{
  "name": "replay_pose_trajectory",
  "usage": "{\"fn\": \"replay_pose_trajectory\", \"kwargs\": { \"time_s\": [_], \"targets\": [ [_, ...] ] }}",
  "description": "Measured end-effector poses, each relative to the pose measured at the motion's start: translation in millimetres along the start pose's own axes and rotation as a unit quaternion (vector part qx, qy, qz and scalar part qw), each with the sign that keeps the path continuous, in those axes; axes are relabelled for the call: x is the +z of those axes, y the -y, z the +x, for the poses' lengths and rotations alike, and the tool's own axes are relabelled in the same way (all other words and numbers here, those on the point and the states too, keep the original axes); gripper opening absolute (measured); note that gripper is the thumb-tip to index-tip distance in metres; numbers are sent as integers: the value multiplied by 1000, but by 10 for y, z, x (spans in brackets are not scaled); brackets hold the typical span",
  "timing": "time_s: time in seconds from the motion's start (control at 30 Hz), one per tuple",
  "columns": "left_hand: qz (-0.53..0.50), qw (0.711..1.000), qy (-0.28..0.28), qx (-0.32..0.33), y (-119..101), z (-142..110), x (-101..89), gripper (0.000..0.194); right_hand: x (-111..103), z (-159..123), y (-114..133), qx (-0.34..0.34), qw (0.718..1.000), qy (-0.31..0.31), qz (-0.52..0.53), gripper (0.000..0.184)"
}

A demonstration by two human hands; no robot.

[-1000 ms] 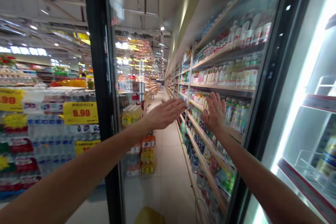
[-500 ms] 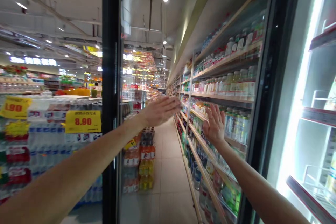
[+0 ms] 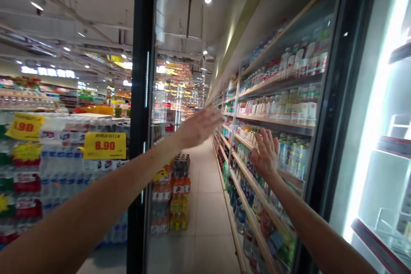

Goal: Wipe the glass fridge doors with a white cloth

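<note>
both bare hands are held out in front of a tall, clear glass door pane (image 3: 192, 72) with a black frame (image 3: 143, 107), and neither holds anything. the left hand (image 3: 201, 128) is open and flat, fingers close together and pointing right, though it is blurred. the right hand (image 3: 266, 152) is open too, with its fingers raised, a little apart and slightly bent. the two hands are apart from each other. whether either one touches the glass, i cannot tell.

the glass door pane fills the middle of the view, between the black frame's left upright and its right one. in the glass, on the right side, long pale wood-edged shelves (image 3: 272, 118) carry rows of bottles and run far back; whether they are seen through the pane or mirrored in it is unclear. the right hand shows in front of them. also in the glass, lower left, is a stack of orange and yellow drink bottles (image 3: 180, 201) on a pale tiled floor (image 3: 213, 222).

left of the frame are piled packs of clear water bottles (image 3: 64, 154), with a yellow price sign reading 8.90 (image 3: 105, 144). at the far right, a bright white light strip (image 3: 375, 107) stands beside red-edged cooler shelves (image 3: 394, 146).
</note>
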State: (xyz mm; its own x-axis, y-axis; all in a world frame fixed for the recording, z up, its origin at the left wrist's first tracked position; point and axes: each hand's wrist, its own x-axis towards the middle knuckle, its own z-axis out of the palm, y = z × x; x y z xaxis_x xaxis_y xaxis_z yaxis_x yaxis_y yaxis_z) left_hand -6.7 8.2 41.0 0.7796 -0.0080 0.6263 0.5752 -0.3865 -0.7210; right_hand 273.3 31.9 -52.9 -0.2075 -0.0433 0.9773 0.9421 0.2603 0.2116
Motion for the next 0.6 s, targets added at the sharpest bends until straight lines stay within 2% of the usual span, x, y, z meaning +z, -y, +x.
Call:
{"fn": "replay_pose_trajectory", "kwargs": {
  "time_s": [0.03, 0.07, 0.1, 0.13, 0.17, 0.2, 0.23, 0.27, 0.3, 0.33, 0.37, 0.4, 0.47, 0.5, 0.53, 0.57, 0.6],
  "targets": [
    [19, 994, -44, -99, 111, 54, -49, 43, 2, -2, -2, 0, 1000, 1, -1, 54],
    [32, 982, -72, -169, 154, 87, -68, 43, 5, -4, -4, 1, 1000, 1, -2, 54],
    [37, 975, -82, -201, 116, 89, -53, 44, 7, -6, -7, 2, 1000, 2, -3, 54],
    [33, 979, -73, -187, 2, 60, -7, 45, 9, -7, -10, 3, 1000, 1, -3, 54],
    [20, 990, -48, -130, -167, 4, 61, 45, 10, -9, -13, 5, 1000, 0, -2, 54],
    [1, 999, -9, -36, -360, -68, 139, 45, 9, -10, -16, 6, 1000, 0, 0, 54],
    [-20, 997, 33, 72, -537, -141, 214, 44, 8, -11, -19, 5, 1000, 3, 3, 54],
    [-40, 986, 57, 153, -666, -199, 272, 43, 7, -12, -21, 5, 1000, 5, 5, 54],
    [-52, 975, 79, 203, -722, -227, 304, 43, 6, -12, -22, 4, 1000, 6, 6, 54],
    [-56, 971, 87, 217, -699, -217, 304, 44, 6, -12, -23, 3, 1000, 5, 6, 54],
    [-52, 977, 82, 192, -605, -170, 275, 44, 6, -11, -23, 2, 1000, 3, 6, 54],
    [-39, 989, 65, 131, -465, -93, 225, 44, 7, -10, -22, 1, 1000, -2, 4, 54],
    [-1, 998, -6, -60, -177, 86, 115, 44, 9, -7, -18, -1, 1000, -10, 1, 53],
    [15, 987, -42, -154, -97, 154, 81, 44, 10, -5, -15, -1, 1000, -12, 0, 53],
    [24, 975, -62, -212, -88, 189, 71, 45, 9, -4, -13, -1, 1000, -13, 0, 52],
    [25, 973, -64, -222, -155, 185, 88, 45, 7, -3, -11, 0, 1000, -13, 0, 52],
    [17, 982, -48, -181, -283, 144, 128, 45, 4, -4, -10, 2, 1000, -12, 1, 52]
  ]
}}
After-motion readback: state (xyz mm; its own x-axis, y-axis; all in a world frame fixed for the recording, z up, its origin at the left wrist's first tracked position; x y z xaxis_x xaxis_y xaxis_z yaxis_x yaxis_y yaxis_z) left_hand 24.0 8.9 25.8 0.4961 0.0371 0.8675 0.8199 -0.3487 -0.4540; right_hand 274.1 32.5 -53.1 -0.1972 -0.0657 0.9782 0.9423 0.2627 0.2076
